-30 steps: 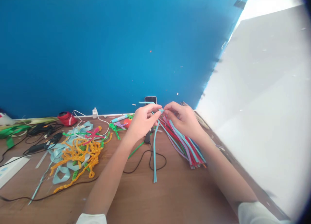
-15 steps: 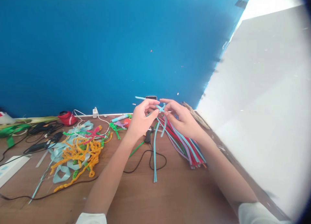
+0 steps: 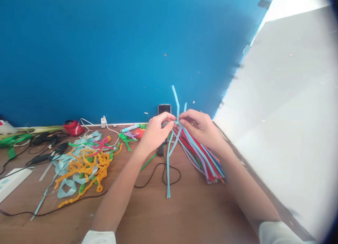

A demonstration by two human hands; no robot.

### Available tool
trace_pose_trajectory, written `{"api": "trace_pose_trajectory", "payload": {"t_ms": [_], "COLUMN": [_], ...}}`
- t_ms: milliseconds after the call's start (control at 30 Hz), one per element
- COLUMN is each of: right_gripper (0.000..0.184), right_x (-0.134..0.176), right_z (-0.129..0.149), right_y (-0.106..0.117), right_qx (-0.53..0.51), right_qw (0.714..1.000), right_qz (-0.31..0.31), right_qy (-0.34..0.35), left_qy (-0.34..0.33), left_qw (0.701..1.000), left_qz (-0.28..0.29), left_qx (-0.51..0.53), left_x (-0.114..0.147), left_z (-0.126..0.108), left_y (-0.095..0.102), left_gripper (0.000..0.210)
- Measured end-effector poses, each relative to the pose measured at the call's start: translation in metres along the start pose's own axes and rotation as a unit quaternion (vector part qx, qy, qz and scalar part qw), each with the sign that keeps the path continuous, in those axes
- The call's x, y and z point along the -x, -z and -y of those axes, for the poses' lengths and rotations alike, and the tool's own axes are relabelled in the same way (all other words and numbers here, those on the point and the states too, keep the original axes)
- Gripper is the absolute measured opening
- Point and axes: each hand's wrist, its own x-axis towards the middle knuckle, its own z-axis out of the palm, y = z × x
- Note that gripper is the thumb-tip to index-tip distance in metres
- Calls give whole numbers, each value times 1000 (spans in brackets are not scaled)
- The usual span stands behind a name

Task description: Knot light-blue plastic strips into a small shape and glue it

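Light blue pipe cleaners [image 3: 177, 106], crossed at a joint, are pinched between my two hands above the table. My left hand [image 3: 159, 130] grips them from the left with thumb and fingertips. From the other side my right hand [image 3: 198, 126] pinches close to the same crossing. One end sticks up against the blue wall, a shorter one rises beside my right fingers, and others hang down. A single light blue pipe cleaner [image 3: 168, 177] reaches down toward the table below the hands. Behind my right hand lies a bundle of coloured pipe cleaners [image 3: 203, 159].
A heap of orange twisted pipe cleaners [image 3: 87, 163] and pale blue ribbon [image 3: 66, 191] covers the left side. A phone [image 3: 164, 109] leans on the wall behind my hands. A glue gun [image 3: 160, 150] with a black cord, a power strip [image 3: 13, 182] and a charger [image 3: 102, 122] are also there.
The light blue piece has been turned between my hands: the end that pointed left now stands upright. My right fingers have drawn closer to the crossing, and more of the phone shows.
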Motion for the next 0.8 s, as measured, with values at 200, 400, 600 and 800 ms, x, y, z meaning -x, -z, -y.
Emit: {"api": "trace_pose_trajectory", "payload": {"t_ms": [200,400,600,800], "right_gripper": [17,15,15,11], "right_x": [-2,-3,-4,-1], "right_z": [-1,-3,-8,-14], "right_y": [2,8,9,18], "right_qx": [23,53,70,84], "right_qw": [998,997,995,996], "right_qz": [26,14,-1,-38], "right_qy": [53,56,75,16], "left_qy": [13,15,19,15], "left_qw": [998,998,998,996], "left_qz": [-12,-14,-39,-86], "left_qx": [-60,-64,-46,-20], "left_x": [1,2,1,0], "left_z": [-7,-5,0,-1], "left_y": [2,2,4,10], "left_gripper": [18,21,22,17]}}
